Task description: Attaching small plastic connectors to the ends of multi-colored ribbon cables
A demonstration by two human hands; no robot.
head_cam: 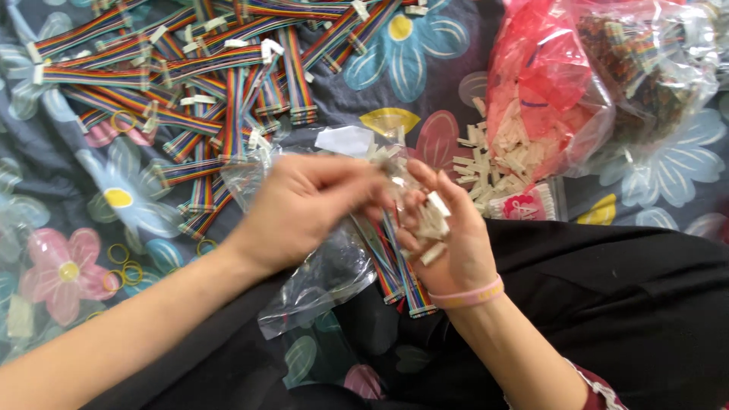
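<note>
1. while the right hand (448,235) lies palm-up over the near middle of the floral cloth (53,228), it cups a small heap of white plastic connectors (431,222), fingers loosely curled about them.
2. the left hand (311,205) reaches across to it, fingertips pinched narrow at the heap; what they grip is blurred, so i cannot tell.
3. rainbow ribbon cables (399,266) hang just beneath both hands, lying on a clear plastic bag (319,285).
4. a big pile of ribbon cables (205,68) covers the cloth's far left corner.
5. loose white connectors (493,159) spill from a red plastic bag (554,83) at the far right.
6. yellow rubber bands (121,262) lie near the left edge.
7. a pink wristband (467,296) circles the right wrist.
</note>
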